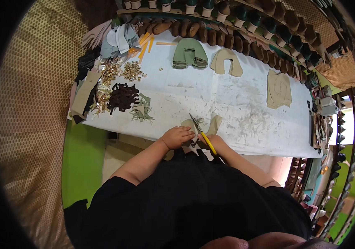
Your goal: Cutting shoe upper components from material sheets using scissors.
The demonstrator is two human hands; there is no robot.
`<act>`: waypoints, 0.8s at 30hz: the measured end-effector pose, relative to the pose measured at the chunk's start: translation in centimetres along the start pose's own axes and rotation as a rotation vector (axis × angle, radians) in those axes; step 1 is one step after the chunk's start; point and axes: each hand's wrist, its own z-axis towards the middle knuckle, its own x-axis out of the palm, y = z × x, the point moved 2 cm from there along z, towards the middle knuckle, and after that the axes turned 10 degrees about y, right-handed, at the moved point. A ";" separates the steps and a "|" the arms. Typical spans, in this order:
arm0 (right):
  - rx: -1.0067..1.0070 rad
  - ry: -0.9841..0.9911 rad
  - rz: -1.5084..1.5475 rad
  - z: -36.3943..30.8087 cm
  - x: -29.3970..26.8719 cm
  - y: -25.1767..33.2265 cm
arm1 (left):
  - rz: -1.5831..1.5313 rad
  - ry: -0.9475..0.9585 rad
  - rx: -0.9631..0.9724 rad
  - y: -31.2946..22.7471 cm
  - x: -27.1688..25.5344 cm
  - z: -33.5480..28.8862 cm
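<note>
A beige-green U-shaped cut piece (215, 123) lies near the front edge of the table, partly hidden by my hands. My left hand (179, 137) rests flat on its left side, fingers stretched out toward the right. My right hand (211, 140) is closed around a yellow-handled tool (207, 143) with a pointed metal end, which looks like scissors. Its tip points up and left, just beyond my left fingers. Part of my right fingers is hidden behind the handle. Small dark bits show between the hands.
Green (190, 54) and beige U-shaped stacks (226, 62) lie at the back, flat beige pieces (279, 89) at right. Gold fittings (133, 71), dark brown strips (123, 97) and green scraps (142, 108) are piled at left. Shoe lasts (210, 37) line the far edge.
</note>
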 end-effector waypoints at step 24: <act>-0.057 0.212 0.413 -3.8 -4.3 -5.6 | 0.083 -0.054 -0.517 0.9 -0.4 1.4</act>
